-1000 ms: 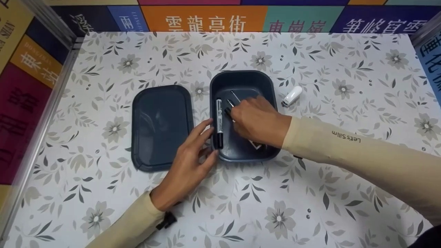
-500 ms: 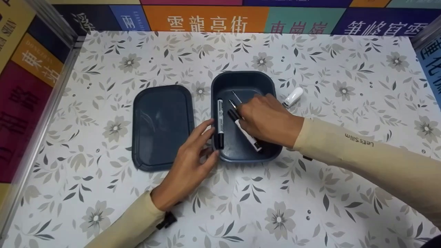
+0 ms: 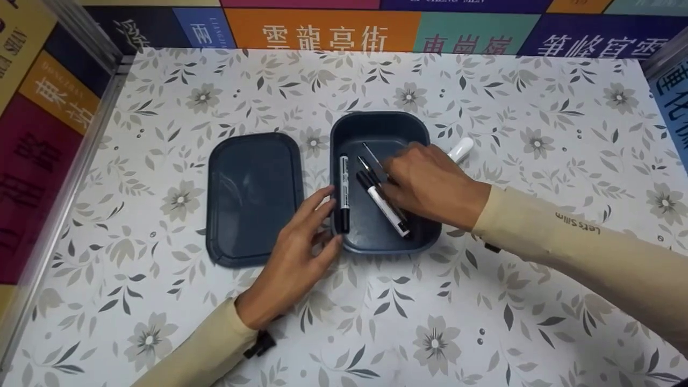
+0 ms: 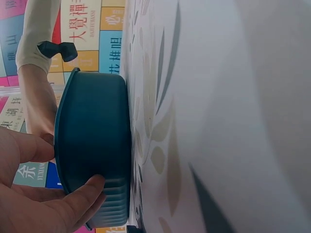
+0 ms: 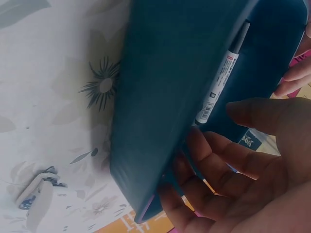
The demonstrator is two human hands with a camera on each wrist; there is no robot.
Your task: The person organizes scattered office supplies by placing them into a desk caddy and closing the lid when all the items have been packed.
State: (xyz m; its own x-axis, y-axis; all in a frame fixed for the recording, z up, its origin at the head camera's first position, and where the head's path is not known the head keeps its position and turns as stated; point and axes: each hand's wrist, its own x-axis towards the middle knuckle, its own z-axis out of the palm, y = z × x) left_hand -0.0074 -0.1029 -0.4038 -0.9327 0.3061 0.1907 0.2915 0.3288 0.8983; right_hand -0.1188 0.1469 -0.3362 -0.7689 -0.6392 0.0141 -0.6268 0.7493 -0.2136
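In the head view my right hand (image 3: 432, 180) is over the right side of a dark blue plastic box (image 3: 371, 243). Its thumb and fingers stand apart in the right wrist view, with nothing visibly pinched. Left of that hand, a white marker with black ends (image 3: 382, 204) lies slanted in the box. A second marker (image 3: 344, 188) lies along the left wall. A pen with a metal tip (image 3: 363, 162) and a thin rod (image 3: 368, 148) run partly under the right hand. My left hand (image 3: 295, 252) touches the box's left wall, fingers nearly straight, as the left wrist view (image 4: 73, 204) shows.
The box's dark blue lid (image 3: 252, 199) lies flat to the left of the box, close to my left hand. A white rounded object (image 3: 460, 149) lies right of the box, partly behind the right hand. Printed panels (image 3: 322, 32) border the flower-patterned table (image 3: 537, 107).
My right hand has let go of the slanted marker and shifted right, so the marker now shows whole on the box floor. The left hand has stayed in place.
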